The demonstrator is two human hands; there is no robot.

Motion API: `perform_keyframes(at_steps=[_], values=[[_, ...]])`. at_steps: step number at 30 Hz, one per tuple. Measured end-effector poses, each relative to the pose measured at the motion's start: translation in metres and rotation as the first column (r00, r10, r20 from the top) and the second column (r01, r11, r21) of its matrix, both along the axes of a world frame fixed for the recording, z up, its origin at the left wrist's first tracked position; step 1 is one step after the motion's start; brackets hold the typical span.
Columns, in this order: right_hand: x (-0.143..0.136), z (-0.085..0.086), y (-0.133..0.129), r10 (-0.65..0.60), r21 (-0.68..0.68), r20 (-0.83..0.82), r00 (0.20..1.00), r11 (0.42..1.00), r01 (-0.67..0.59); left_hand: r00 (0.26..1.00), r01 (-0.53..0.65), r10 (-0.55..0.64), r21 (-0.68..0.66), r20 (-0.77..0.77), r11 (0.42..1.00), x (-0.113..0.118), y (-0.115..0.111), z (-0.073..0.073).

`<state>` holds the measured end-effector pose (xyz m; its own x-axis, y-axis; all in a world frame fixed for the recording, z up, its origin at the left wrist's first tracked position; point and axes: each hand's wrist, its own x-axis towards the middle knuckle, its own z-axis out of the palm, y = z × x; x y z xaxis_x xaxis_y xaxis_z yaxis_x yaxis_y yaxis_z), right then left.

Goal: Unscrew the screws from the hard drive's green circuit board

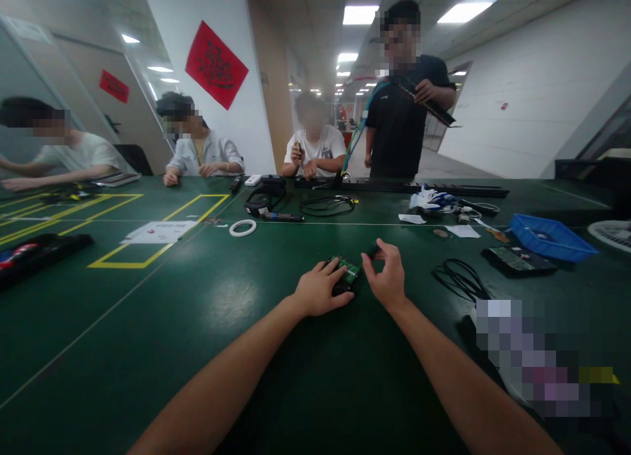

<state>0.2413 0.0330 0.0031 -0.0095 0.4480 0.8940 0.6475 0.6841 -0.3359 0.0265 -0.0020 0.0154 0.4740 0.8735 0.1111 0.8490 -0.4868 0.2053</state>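
A small green circuit board (351, 268) with dark parts lies on the green table in front of me. My left hand (323, 289) rests across its left side, fingers spread over the board and thumb along the near edge; it covers much of the board. Just right of the board, my right hand (387, 275) is raised slightly, thumb and fingers curled in a pinch around a small dark piece (373, 250). What kind of piece this is cannot be made out.
A white tape ring (243, 228), a black cable coil (328, 206) and papers (160, 232) lie beyond. Rightward are a blue tray (552, 238), another board (517, 260) and a cable (458, 277). Several people are across the table; one person (399, 119) stands holding a long dark part.
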Motion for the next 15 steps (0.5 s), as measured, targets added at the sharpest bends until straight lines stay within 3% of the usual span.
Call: perform_keyframes(at_steps=[8,15], values=[[-0.0033,-0.0029,0.0021,0.143,-0.041,-0.062,0.988,0.988,-0.146,1.000,-0.008,0.008,-0.032,0.003,0.999,0.0001,-0.0010,0.0046],[-0.0064,-0.0065,0.0022,0.014,-0.040,-0.090,0.996,0.999,-0.018,1.000,0.004,-0.004,-0.017,0.002,1.000,-0.0012,-0.0004,0.0026]])
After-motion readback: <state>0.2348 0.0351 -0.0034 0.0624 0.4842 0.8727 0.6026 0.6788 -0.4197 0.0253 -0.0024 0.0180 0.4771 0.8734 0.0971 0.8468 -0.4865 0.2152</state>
